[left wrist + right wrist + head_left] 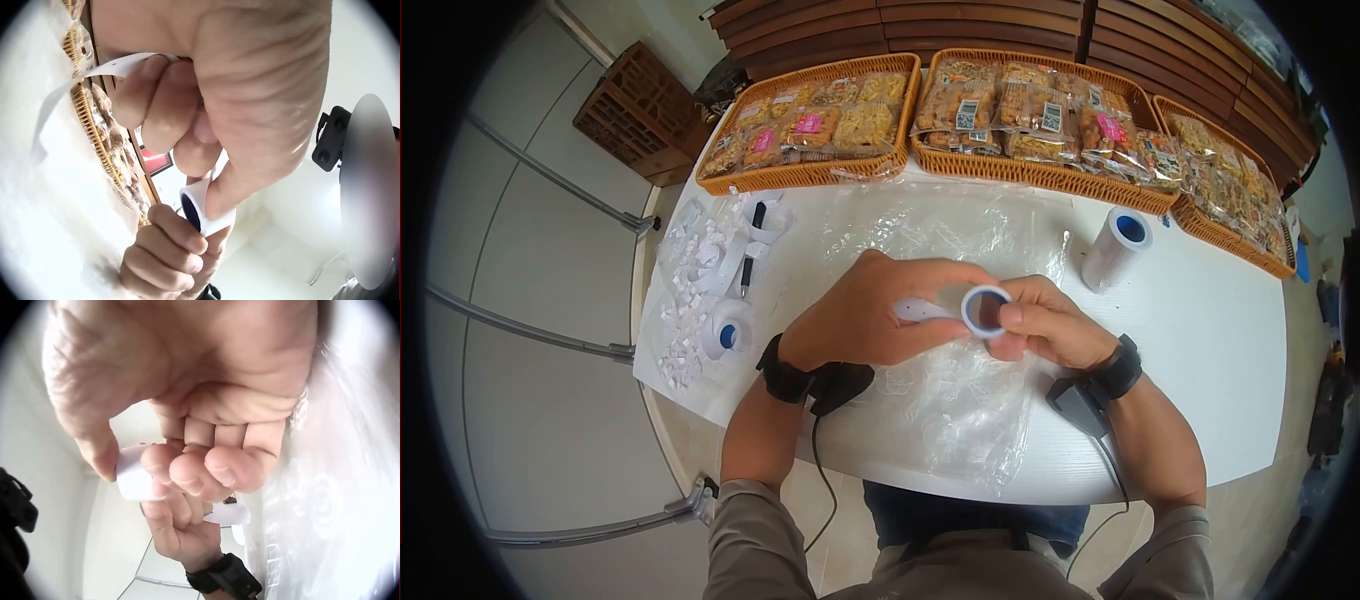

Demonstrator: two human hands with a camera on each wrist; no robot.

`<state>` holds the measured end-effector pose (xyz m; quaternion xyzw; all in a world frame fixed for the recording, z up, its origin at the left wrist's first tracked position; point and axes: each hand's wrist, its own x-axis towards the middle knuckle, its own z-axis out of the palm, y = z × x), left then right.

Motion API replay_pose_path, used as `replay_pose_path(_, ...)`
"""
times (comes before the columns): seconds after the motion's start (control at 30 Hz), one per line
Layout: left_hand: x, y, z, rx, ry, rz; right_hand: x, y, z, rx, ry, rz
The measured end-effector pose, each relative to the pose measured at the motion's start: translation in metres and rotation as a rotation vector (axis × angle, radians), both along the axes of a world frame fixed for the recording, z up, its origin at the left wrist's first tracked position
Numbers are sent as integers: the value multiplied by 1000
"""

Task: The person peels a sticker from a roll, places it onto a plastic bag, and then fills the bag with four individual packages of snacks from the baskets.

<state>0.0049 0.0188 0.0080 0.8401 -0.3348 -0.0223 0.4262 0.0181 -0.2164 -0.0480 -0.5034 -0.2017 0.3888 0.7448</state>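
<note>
A small white paper roll with a dark blue core is held up over the middle of the table. My right hand grips it, thumb at the core opening and curled fingers around the far side. A loose white paper strip with small dark dots runs from the roll into my left hand. Left fingers curl over the strip, as the left wrist view shows, and the left thumb presses at the roll. In the right wrist view the roll sits between the right thumb and fingertips.
Clear plastic sheeting covers the table's middle. Torn paper bits, a black pen and another blue-cored roll lie left. A taller blue-cored roll stands right. Wicker baskets of bagged snacks line the back.
</note>
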Motion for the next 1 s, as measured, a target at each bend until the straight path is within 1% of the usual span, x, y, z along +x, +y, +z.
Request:
replay_pose_path(0.07,0,0,-2,11,-90,68,0,2,0,56,-38,-18)
replay_pose_path(0.13,1,1,-2,54,-139,117,0,4,-2,45,-4,-54)
replay_pose_path(0.23,4,1,-11,-22,-111,122,1,4,-2,18,6,-67)
replay_pose_path(0.27,4,2,-8,0,-80,112,1,4,-2,8,2,-65)
replay_pose_path(0.33,2,3,1,43,-18,93,1,2,-3,30,56,-28)
replay_pose_path(0.43,3,0,-8,-27,3,57,3,-1,-5,55,94,19)
replay_pose_path(0.53,2,-2,-11,-44,-71,72,3,-1,-4,63,99,23)
replay_pose_path(0.67,0,1,-2,63,-101,103,-1,4,1,56,77,-47)
replay_pose_path(0.73,0,4,-3,99,-101,134,-1,5,-1,42,15,-50)
replay_pose_path(0.83,3,4,-14,-52,-36,106,-1,5,-2,-1,-14,-58)
replay_pose_path(0.93,1,3,-3,-8,53,92,0,3,-3,-6,30,-48)
replay_pose_path(1.0,1,2,2,62,72,76,1,1,-5,13,46,-27)
